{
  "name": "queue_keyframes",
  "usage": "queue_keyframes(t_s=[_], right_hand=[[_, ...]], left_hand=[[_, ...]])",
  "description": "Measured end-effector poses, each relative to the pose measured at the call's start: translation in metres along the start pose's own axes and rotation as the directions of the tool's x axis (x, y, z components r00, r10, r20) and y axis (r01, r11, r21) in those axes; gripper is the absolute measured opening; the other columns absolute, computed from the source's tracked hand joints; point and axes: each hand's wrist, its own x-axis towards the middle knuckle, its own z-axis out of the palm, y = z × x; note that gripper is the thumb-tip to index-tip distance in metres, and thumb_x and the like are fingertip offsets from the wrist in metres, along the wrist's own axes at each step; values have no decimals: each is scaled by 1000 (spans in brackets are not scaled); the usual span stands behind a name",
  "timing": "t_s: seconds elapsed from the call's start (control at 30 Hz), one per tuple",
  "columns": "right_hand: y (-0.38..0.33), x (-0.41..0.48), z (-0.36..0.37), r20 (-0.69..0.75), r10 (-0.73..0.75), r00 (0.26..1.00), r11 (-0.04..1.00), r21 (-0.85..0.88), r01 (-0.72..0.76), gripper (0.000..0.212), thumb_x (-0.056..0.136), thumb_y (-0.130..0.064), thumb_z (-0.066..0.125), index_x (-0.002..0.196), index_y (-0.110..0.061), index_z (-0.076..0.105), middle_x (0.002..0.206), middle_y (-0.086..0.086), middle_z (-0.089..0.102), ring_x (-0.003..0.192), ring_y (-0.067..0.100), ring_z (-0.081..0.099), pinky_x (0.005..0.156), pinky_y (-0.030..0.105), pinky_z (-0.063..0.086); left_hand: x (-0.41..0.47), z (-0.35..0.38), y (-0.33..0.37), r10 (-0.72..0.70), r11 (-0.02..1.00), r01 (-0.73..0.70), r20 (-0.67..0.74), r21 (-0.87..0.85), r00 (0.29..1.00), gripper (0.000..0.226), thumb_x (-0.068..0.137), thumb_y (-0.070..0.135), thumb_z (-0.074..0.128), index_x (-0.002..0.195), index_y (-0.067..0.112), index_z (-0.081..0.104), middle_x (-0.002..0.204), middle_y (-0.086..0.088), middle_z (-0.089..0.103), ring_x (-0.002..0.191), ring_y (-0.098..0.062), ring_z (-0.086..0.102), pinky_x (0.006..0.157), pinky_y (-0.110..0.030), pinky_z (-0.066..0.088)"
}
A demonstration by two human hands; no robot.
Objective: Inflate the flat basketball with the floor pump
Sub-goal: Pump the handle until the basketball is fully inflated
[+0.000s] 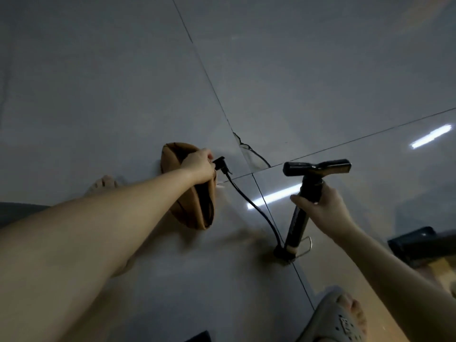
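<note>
I count two hands, two feet, one pump, one hose and one ball. Nearest, at the lower right of the frame, a foot in a grey moulded sandal (333, 317) stands on glossy grey floor tiles (111, 82).

Above it, the right hand (323, 208) is wrapped around the upper barrel of the black floor pump (299, 218), just under its T-shaped handle (317, 166). The pump is a slim cylinder, tilted, and its base has a thin wire foot loop (306, 244) resting on a tile seam. One black rubber hose (251, 206) curves from the base up and left.

At centre left lies the basketball (190, 211), tan-brown with dark seams, collapsed and folded into a limp pod shape, standing on edge on the floor. The left hand (199, 166) reaches across its upper edge, with fingers curled around the hose's black connector (220, 164) right at the ball. I cannot tell whether the connector is seated in the valve.

Left of the ball, the toes of the second foot (103, 183) show. Farther back, a cracked tile corner (251, 151) sits at the crossing of the grout lines. White strip-light reflections (430, 139) streak the right side.
</note>
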Motion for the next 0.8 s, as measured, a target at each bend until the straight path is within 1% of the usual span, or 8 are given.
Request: queue_keyframes(t_s=[0.1,0.23,0.37,0.47,0.57,0.67,0.73,0.8], right_hand=[[5,-22,12,11,-30,1000,997,69,29,20,86,-25,73,96,-14,60,85,5,65,80,14,64,70,23,50],[0,-38,20,-35,-1,999,989,150,7,26,88,-29,72,107,-16,59,92,-2,65,89,10,63,76,23,49],[-2,-53,19,-46,7,999,987,163,1,28,88,-33,71,110,-20,60,92,-10,64,89,5,62,78,26,50],[0,-63,11,-77,15,997,986,166,-2,41,87,-41,70,124,-25,59,113,-13,66,108,5,59,92,30,49],[5,-73,8,-92,59,994,987,156,-44,49,85,-44,71,128,-26,57,122,-9,65,117,12,57,99,38,48],[5,-77,15,-60,42,997,987,160,-32,49,80,-45,71,124,-28,59,114,-10,68,109,10,62,94,41,54],[10,-75,14,59,51,997,989,134,-58,50,80,-29,75,126,-24,58,115,-9,65,110,12,60,93,38,54],[24,-71,8,203,211,956,966,106,-236,59,81,-5,72,134,-19,50,124,-2,55,110,16,56,85,30,53]], left_hand=[[-8,-2,12,35,997,-45,128,70,991,32,96,14,57,128,17,59,121,-9,63,101,-26,64,79,-33,56],[-35,-8,48,186,950,-232,219,207,958,55,90,27,67,141,20,51,135,-5,57,114,-22,59,90,-32,52],[-88,-9,117,420,901,-412,519,-137,745,66,83,16,69,144,30,47,139,4,49,124,-14,50,97,-32,52],[-123,-6,149,396,886,-453,665,-98,632,67,81,0,61,143,21,46,124,-9,60,114,-24,59,98,-42,53],[-143,-4,160,360,867,-498,699,-6,617,63,85,11,66,143,20,42,116,-10,63,104,-18,61,99,-43,53],[-152,5,162,431,834,-551,584,35,688,61,89,48,70,138,24,44,107,-2,66,91,-15,68,86,-40,60],[-156,11,160,490,811,-582,469,66,735,46,95,48,60,131,23,48,103,-1,65,87,-18,69,78,-37,61],[-159,12,156,513,784,-610,439,109,738,27,100,38,53,121,20,51,94,-3,63,81,-20,65,69,-35,57]])
